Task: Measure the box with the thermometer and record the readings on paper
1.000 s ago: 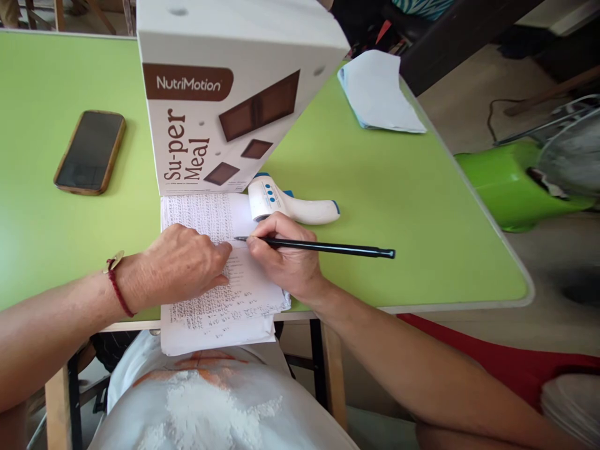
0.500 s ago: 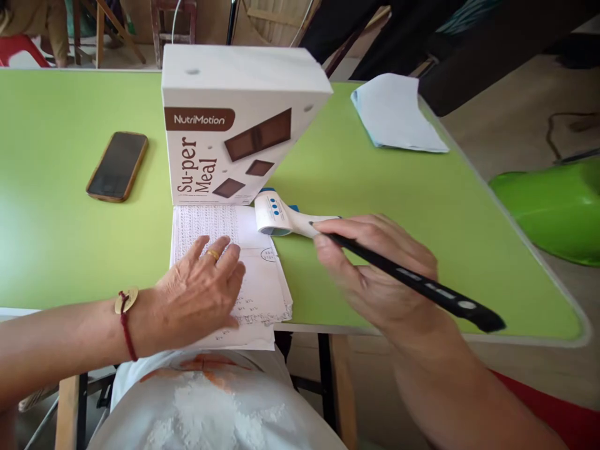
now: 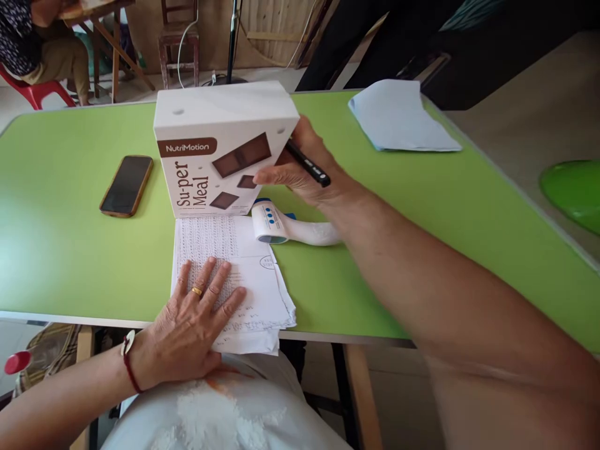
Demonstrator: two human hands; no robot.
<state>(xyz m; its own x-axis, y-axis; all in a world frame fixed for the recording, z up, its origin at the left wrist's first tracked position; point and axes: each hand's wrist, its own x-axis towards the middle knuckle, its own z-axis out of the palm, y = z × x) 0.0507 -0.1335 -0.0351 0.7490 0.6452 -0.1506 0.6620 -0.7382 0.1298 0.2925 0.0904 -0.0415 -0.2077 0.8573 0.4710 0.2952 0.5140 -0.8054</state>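
Observation:
My left hand [image 3: 199, 325] lies flat with fingers spread on a stack of written sheets [image 3: 255, 281]. Around the right side of the upright white NutriMotion box [image 3: 187, 181] closes my right hand [image 3: 307, 165], thumb on its printed front and the other fingers hidden behind. A black pen [image 3: 310, 164] is also held in this hand, its far part out of sight. A white and blue device like a forehead thermometer [image 3: 272, 222] rests at the box's foot, overlapping the sheets' edge, below my right wrist. The box stands at the top edge of the sheets.
A phone [image 3: 126, 186] in a brown case lies left of the box. Folded white paper [image 3: 405, 115] is at the table's far right. A green stool [image 3: 572, 194] stands beyond the right edge. A person [image 3: 51, 59] sits at another table behind, and a red-capped bottle [image 3: 19, 362] is below left.
My right hand has moved from beside the white device up and left onto the box, keeping the pen. My left hand has settled flatter and lower on the sheets. The view has shifted.

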